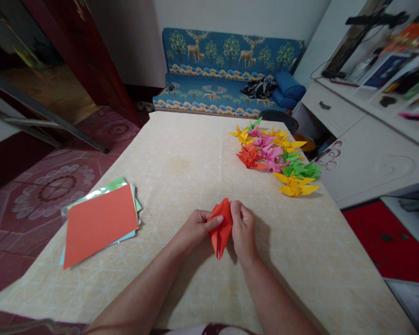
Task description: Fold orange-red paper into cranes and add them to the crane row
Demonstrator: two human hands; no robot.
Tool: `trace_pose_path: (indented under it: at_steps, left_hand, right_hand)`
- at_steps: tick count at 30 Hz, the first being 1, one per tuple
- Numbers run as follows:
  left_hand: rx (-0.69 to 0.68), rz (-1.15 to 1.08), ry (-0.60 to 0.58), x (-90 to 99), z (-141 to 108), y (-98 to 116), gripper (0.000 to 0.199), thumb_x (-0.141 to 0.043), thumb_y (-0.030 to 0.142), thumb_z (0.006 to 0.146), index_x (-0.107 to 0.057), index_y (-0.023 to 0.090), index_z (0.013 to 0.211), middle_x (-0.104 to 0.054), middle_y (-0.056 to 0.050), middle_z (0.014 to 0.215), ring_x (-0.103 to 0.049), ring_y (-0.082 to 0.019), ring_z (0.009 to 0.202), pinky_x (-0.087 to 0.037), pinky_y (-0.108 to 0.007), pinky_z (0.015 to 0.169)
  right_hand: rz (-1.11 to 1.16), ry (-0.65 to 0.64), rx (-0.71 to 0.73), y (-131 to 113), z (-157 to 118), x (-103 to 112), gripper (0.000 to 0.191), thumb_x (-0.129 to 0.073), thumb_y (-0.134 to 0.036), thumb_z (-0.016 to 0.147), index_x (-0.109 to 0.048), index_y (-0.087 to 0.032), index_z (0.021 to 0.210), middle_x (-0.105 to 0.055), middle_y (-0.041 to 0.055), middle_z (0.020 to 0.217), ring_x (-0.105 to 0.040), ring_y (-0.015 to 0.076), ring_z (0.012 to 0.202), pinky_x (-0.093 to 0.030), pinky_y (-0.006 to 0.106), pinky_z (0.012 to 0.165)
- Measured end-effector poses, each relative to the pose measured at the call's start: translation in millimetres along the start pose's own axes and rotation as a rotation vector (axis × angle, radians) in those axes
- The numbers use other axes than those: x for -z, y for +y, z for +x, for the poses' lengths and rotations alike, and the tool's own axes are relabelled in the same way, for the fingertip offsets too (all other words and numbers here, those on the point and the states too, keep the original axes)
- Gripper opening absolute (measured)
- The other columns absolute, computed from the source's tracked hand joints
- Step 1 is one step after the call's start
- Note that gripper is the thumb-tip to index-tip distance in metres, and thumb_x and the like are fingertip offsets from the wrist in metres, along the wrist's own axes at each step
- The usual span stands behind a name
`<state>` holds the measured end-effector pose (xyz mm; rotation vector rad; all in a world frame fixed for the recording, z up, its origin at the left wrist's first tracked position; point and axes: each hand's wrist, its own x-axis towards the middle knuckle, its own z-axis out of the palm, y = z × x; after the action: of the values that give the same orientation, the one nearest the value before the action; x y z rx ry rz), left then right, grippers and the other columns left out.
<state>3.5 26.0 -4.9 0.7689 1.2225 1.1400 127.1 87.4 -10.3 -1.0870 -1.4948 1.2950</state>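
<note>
A folded piece of red paper (222, 235) is held upright between my two hands, just above the middle of the near part of the table. My left hand (199, 228) pinches it from the left, with the thumb lying across its face. On the other side, the curled fingers of my right hand (243, 228) hold its right edge near the top. The lower end of the paper comes to narrow points with a slit between them. Parts of the fingers behind the paper are hidden.
Several folded paper cranes (270, 151) in yellow, pink, green and red lie at the table's far right. A stack of coloured sheets (101, 223), red on top, lies at the left. Beyond the cream tablecloth (181, 144) stands a blue sofa (212, 95); white drawers (335, 109) stand at the right.
</note>
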Motion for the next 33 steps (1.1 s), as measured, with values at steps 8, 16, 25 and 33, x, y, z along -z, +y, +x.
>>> trace_pose_path:
  at_steps: [8, 16, 25, 33]
  left_hand:
    - [-0.307, -0.038, 0.137, 4.7, -5.3, 11.5, 0.026, -0.067, 0.038, 0.079, -0.076, 0.014, 0.085, -0.072, -0.010, 0.082, -0.063, -0.021, 0.075, -0.046, -0.030, 0.074]
    - [-0.644, 0.338, 0.228, 9.8, -12.4, 16.0, 0.020, -0.065, 0.019, 0.080, -0.076, 0.025, 0.096, -0.073, -0.010, 0.093, -0.066, -0.021, 0.086, -0.048, -0.029, 0.078]
    - [-0.730, 0.341, 0.347, 16.9, -15.6, 18.3, 0.013, -0.069, 0.019, 0.076, -0.078, 0.024, 0.083, -0.073, -0.010, 0.084, -0.066, -0.021, 0.080, -0.050, -0.029, 0.073]
    - [-0.561, 0.173, 0.363, 10.5, -9.8, 11.4, 0.003, -0.074, 0.021, 0.072, -0.073, 0.018, 0.072, -0.070, -0.005, 0.071, -0.063, -0.014, 0.065, -0.048, -0.022, 0.060]
  right_hand:
    - [0.157, -0.101, 0.039, -5.6, -2.1, 6.6, 0.028, -0.066, -0.037, 0.079, -0.059, -0.021, 0.101, -0.063, 0.0048, 0.091, -0.060, 0.0170, 0.078, -0.048, 0.027, 0.071]
    - [0.172, -0.117, 0.364, -0.8, 1.7, 13.8, 0.004, -0.066, -0.020, 0.082, -0.067, -0.024, 0.083, -0.058, 0.0048, 0.093, -0.058, 0.0192, 0.089, -0.047, 0.031, 0.076]
    - [0.075, -0.152, 0.488, -3.6, -2.6, 16.9, 0.017, -0.065, -0.013, 0.082, -0.068, -0.026, 0.091, -0.059, 0.0042, 0.092, -0.059, 0.0190, 0.087, -0.047, 0.033, 0.076]
    - [0.138, -0.135, 0.247, -2.8, -5.2, 7.4, 0.009, -0.067, -0.021, 0.080, -0.060, -0.020, 0.073, -0.060, 0.0015, 0.076, -0.058, 0.0152, 0.073, -0.046, 0.026, 0.065]
